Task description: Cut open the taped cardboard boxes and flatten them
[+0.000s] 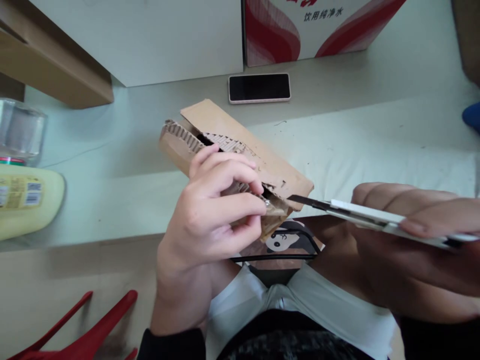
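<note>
the cardboard piece (pixel 240 150) is held above the table (pixel 356 140) edge by the left hand (pixel 210 210). to its right, a knife (pixel 375 217) is held by the right hand (pixel 412 240), its blade tip touching the cardboard. behind lies a phone (pixel 259 88); a bottle (pixel 26 202) lies far left.

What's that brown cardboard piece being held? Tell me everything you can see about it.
The cardboard piece is a plain brown corrugated strip, torn open along one side so its wavy inner fluting shows. It is held above the pale table, tilted with its far end up toward the left. The left hand grips its near end, fingers curled around it. The dark blade of a white utility knife, held in the right hand, meets its lower right corner.
</note>
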`<state>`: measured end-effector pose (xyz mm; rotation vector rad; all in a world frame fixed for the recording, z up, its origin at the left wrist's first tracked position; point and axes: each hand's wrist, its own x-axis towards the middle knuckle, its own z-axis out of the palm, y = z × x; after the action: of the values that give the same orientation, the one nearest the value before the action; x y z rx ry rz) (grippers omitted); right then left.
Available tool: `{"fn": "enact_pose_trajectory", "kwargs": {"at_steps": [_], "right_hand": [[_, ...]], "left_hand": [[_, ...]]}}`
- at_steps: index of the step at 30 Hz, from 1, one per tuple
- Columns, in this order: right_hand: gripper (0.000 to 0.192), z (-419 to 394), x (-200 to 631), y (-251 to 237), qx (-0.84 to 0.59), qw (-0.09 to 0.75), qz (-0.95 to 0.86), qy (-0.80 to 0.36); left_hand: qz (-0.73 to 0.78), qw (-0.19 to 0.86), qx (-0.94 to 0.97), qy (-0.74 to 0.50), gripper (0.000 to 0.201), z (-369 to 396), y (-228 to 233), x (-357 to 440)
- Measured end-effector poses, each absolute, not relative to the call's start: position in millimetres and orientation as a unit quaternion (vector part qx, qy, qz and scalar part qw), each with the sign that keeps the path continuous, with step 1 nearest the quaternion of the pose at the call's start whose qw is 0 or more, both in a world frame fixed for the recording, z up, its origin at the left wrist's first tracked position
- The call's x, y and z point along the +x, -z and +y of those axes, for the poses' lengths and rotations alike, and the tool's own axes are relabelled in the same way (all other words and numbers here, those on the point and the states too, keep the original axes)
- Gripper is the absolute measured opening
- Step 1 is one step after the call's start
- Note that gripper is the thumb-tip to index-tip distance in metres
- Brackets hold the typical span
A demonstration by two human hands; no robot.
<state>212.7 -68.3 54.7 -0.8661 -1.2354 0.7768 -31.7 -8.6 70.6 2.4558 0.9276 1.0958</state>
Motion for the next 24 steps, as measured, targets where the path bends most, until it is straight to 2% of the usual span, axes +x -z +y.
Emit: {"fn": "enact_pose_trajectory", "kwargs": {"at_steps": [4,12,16,22,24], "right_hand": [[0.032,-50.5,211.4,-44.1,-0.289,0.677,-0.554,-0.389],[0.027,-41.4,208.9,-30.9,-0.283,0.71,-0.56,-0.32],[0.022,-36.5,203.8,-30.6,-0.268,0.707,-0.567,-0.327],[0.031,-36.9,201.9,-26.4,-0.279,0.672,-0.615,-0.304],[0.029,-40.1,203.3,-21.6,-0.309,0.655,-0.612,-0.317]], "left_hand": [[0.32,0.154,0.839,-0.413,0.02,-8.9,-71.2,-28.1],[0.27,0.21,0.786,-0.516,0.016,-1.1,-62.9,-29.6],[0.281,0.192,0.791,-0.508,0.019,0.2,-58.5,-28.9],[0.318,0.167,0.814,-0.457,0.024,-2.0,-56.5,-22.8],[0.318,0.167,0.802,-0.477,0.022,-2.3,-56.9,-20.6]]}}
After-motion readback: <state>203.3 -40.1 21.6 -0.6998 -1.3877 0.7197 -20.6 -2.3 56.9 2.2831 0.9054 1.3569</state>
